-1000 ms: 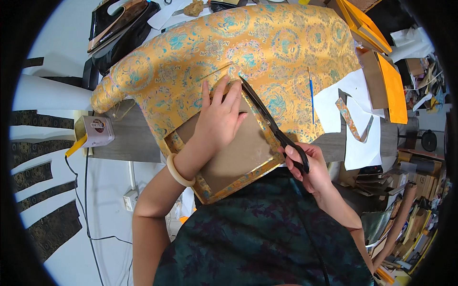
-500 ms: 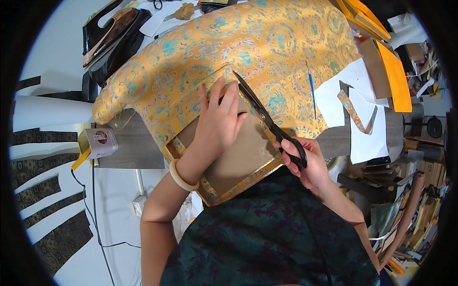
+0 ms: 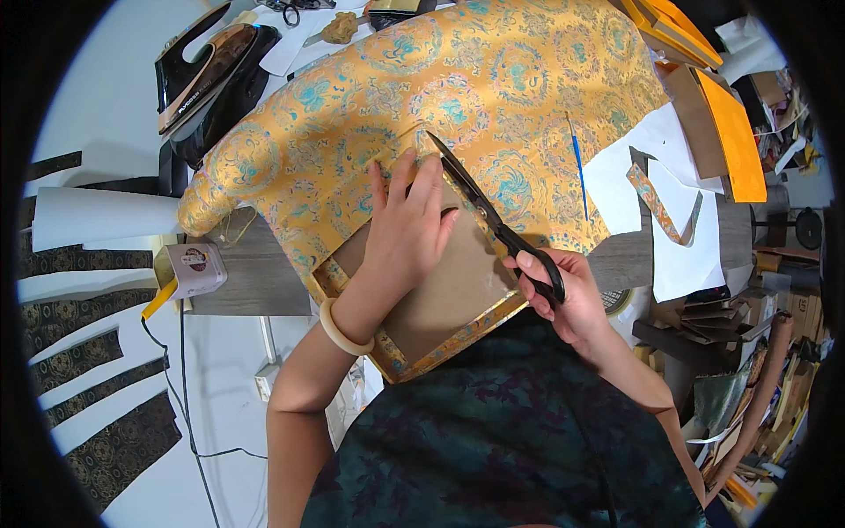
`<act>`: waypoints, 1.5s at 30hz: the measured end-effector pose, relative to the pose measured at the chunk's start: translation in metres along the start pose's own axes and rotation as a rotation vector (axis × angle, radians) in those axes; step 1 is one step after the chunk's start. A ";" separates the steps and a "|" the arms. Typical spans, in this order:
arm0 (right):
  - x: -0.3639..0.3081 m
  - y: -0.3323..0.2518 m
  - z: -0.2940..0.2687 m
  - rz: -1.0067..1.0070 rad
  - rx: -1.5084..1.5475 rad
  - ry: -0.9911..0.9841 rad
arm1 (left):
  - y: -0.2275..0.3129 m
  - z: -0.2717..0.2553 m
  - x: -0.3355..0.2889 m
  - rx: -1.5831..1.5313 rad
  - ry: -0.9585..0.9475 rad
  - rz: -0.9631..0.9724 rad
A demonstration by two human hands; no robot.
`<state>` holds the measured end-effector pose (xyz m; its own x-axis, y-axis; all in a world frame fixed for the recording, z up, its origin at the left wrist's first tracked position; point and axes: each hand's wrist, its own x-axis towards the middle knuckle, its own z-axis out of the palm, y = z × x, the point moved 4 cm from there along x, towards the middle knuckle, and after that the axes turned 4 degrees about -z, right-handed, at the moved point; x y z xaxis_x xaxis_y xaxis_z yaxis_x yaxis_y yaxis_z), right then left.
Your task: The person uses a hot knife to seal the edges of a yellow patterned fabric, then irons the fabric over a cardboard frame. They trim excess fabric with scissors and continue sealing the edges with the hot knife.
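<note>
A shallow tray (image 3: 440,299) with a plain brown bottom and fabric-covered walls lies at an angle in front of me, its near corner over the table edge. My left hand (image 3: 409,220) reaches across it; its fingers go over the far wall and the thumb stays inside, closed on that wall. Yellow brocade fabric (image 3: 519,132) spreads beyond the tray. In my right hand (image 3: 572,295) are black-handled scissors (image 3: 502,229). Their blades lie along the tray's right side, pointing away over the fabric, and look nearly closed. The fabric under my left fingertips is partly hidden.
A thin blue brush (image 3: 578,176) lies on the fabric. White paper (image 3: 691,264) with a fabric strip (image 3: 656,207) is at the right. An iron (image 3: 207,79) stands at the far left, near a small box (image 3: 195,268). A cable (image 3: 183,378) hangs at the left.
The whole view has shifted slightly to the right. My hands, the scissors and the tray keep nearly the same places relative to each other.
</note>
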<state>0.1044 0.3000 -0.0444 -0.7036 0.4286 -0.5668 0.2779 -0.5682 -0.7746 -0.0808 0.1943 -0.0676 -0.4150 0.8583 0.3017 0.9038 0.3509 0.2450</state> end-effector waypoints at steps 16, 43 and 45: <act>-0.001 0.002 -0.001 0.020 0.020 -0.003 | 0.003 -0.003 0.002 -0.027 -0.015 0.003; 0.001 0.006 0.000 0.034 0.061 0.016 | 0.001 -0.003 0.001 -0.086 0.007 0.010; 0.001 0.005 0.000 0.024 0.066 0.008 | 0.000 -0.003 0.001 -0.112 0.030 0.010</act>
<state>0.1055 0.2975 -0.0491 -0.6919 0.4195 -0.5876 0.2511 -0.6233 -0.7406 -0.0813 0.1940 -0.0650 -0.4108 0.8493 0.3316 0.8911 0.2971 0.3430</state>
